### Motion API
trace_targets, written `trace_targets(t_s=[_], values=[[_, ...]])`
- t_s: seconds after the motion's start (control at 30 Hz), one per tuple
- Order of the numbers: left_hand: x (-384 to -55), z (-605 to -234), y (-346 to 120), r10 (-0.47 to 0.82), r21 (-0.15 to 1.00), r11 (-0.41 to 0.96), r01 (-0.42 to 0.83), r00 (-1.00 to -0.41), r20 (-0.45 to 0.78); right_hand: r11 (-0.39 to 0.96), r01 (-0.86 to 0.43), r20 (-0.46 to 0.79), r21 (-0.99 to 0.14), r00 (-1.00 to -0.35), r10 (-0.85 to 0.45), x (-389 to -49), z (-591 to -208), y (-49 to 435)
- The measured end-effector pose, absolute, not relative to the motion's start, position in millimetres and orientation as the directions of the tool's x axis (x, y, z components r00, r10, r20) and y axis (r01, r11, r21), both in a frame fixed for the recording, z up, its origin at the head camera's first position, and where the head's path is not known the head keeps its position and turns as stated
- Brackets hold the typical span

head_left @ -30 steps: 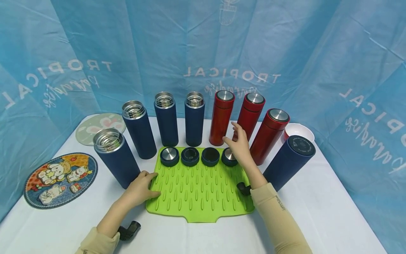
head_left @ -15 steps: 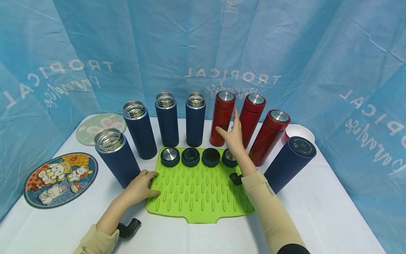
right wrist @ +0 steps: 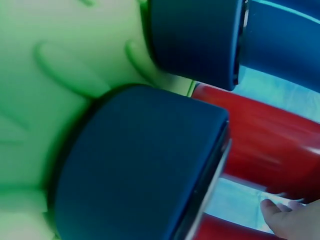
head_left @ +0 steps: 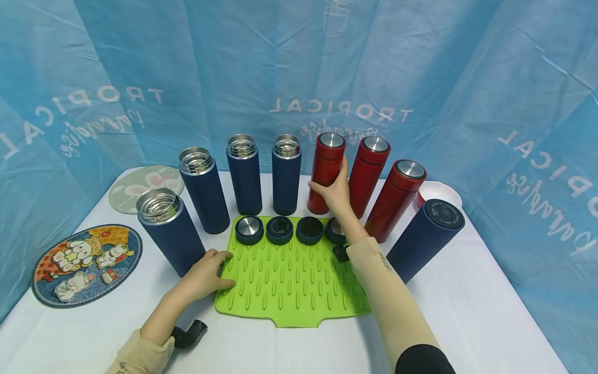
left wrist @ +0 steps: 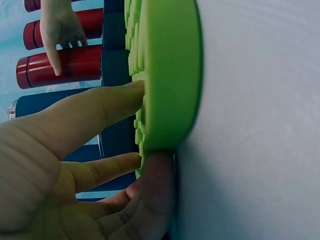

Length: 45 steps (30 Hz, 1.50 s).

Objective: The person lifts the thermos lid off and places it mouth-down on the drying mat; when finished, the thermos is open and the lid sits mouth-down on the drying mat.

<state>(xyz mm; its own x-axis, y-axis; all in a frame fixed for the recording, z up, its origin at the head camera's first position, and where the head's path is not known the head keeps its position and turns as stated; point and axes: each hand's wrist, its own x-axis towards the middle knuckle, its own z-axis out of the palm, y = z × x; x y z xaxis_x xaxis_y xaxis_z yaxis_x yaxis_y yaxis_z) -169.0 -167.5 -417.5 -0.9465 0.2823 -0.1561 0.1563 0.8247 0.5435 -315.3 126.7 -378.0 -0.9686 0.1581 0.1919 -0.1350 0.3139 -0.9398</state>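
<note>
My right hand (head_left: 334, 192) reaches to the leftmost red thermos bottle (head_left: 323, 176), thumb before its left side and fingers at its right. Whether they touch it is unclear; in the left wrist view the right hand (left wrist: 62, 32) lies across it, fingers extended. My left hand (head_left: 205, 272) rests at the left edge of a green ridged silicone mat (head_left: 289, 285). In the left wrist view its thumb (left wrist: 100, 107) lies on the mat's ridged face, with another finger against the edge. Several dark blue bottle caps, including a steel-topped one (head_left: 249, 227), line the mat's far side.
Several lidless blue thermos bottles stand left, the nearest (head_left: 175, 241) beside my left hand. Two more red bottles, one in the middle (head_left: 368, 176), stand right, before an upside-down blue bottle (head_left: 422, 241) and a white bowl (head_left: 441, 193). A cartoon placemat (head_left: 86, 265) lies left.
My right hand has moved forward and left, from in front of the middle red bottle to around the leftmost red one. My left hand stays at the mat's edge. The bottles have not moved.
</note>
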Motion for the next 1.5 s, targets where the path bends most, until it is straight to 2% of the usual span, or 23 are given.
trace_targets(t_s=[0.37,0.77,1.07,1.27,1.5], values=[[-170.6,-417.6,-166.9,0.273,0.533,0.834,0.145,-0.947,-0.170,0.289,-0.164,0.222,-0.943,-0.958,0.181,-326.9,-382.8,124.9],[-175.6,-414.2,-164.9,0.277,0.527,0.836,0.151,-0.946,-0.168,0.323,-0.280,0.351,-0.904,-0.918,0.186,-322.8,-374.9,130.0],[-172.8,-415.8,-165.9,0.270,0.523,0.840,0.142,-0.946,-0.177,0.224,-0.444,0.480,-0.867,-0.865,0.145,-270.8,-344.9,130.3],[-171.2,-416.0,-166.1,0.273,0.530,0.835,0.147,-0.948,-0.167,0.198,-0.419,0.435,-0.886,-0.899,0.043,-231.3,-336.5,134.7],[-165.1,-412.0,-165.1,0.286,0.550,0.821,0.151,-0.944,-0.166,0.291,-0.399,0.390,-0.870,-0.916,-0.093,-203.5,-346.8,141.9]])
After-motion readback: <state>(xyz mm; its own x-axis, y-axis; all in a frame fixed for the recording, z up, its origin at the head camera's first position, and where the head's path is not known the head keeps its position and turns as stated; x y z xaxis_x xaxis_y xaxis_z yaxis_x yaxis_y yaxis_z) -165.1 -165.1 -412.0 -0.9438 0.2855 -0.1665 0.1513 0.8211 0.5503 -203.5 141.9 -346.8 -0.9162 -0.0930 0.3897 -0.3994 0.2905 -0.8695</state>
